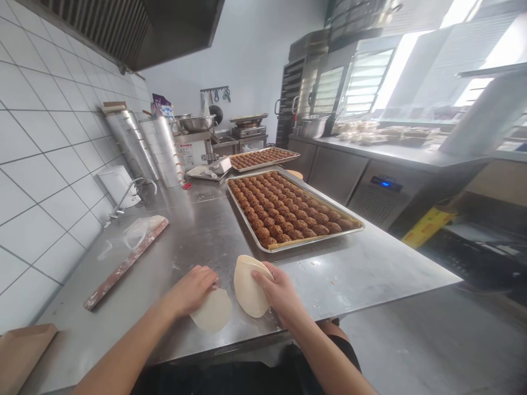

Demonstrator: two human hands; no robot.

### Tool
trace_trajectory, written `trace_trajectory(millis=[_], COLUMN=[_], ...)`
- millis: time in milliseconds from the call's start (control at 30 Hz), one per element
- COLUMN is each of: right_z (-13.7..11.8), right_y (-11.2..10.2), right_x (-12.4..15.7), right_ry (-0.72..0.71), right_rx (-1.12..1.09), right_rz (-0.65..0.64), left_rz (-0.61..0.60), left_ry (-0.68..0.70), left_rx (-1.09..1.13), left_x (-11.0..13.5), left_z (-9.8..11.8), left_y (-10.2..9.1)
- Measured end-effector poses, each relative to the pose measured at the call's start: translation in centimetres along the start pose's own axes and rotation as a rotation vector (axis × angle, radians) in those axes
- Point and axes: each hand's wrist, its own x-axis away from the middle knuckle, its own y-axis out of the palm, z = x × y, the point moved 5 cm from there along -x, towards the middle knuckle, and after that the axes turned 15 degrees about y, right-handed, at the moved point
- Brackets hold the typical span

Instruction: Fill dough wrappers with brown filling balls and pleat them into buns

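Note:
In the head view my right hand (278, 288) grips a small stack of round dough wrappers (249, 291), thumb on top and fingers underneath. The stack is tilted up off the table and its layers part at the upper edge. My left hand (197, 288) has its fingers curled at the upper edge of a single round dough wrapper (213, 312) that lies against the steel tabletop. Its fingertips are partly hidden but look pinched on that edge. Beyond both hands a metal tray (269, 251) holds rows of brown, grainy balls (288, 211).
A floury rolling pin (127, 263) lies at the left beside a crumpled plastic bag (138, 233). A second tray of balls (263, 158) sits further back. Tall metal canisters (160, 151) and a curved tap (144, 181) stand along the tiled wall. A brown box (24, 351) is at lower left.

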Motion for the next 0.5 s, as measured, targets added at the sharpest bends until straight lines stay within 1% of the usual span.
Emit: trace_trajectory(millis=[100,200,267,333,400,467,500], right_z=[-0.8,-2.2,-3.3,-4.2,-5.0,-5.3,-5.2], right_y=[0.8,2.5,3.8,4.9,5.8,6.7,7.3], right_x=[-1.0,-3.3,-5.1,-6.3,-6.2,-4.6,-3.4], right_ry=[-0.026,-0.057,-0.077,-0.104,-0.170,-0.272,-0.321], right_rx=[0.047,0.090,0.122,0.173,0.220,0.250,0.266], right_rz=[0.019,0.041,0.040,0.061,0.118,0.181,0.184], left_rz=[0.071,0.183,0.282,0.383,0.468,0.537,0.555], left_ry=[-0.013,-0.077,-0.143,-0.216,-0.277,-0.306,-0.297], left_rx=[0.033,0.074,0.078,0.066,0.047,0.007,-0.029], left_x=[1.4,3.0,4.0,5.0,5.6,5.7,5.5], left_z=[0.5,0.9,0.9,0.8,0.7,0.8,1.1], left_y=[-0.1,-0.8,-1.9,-3.7,-5.8,-7.9,-8.6])
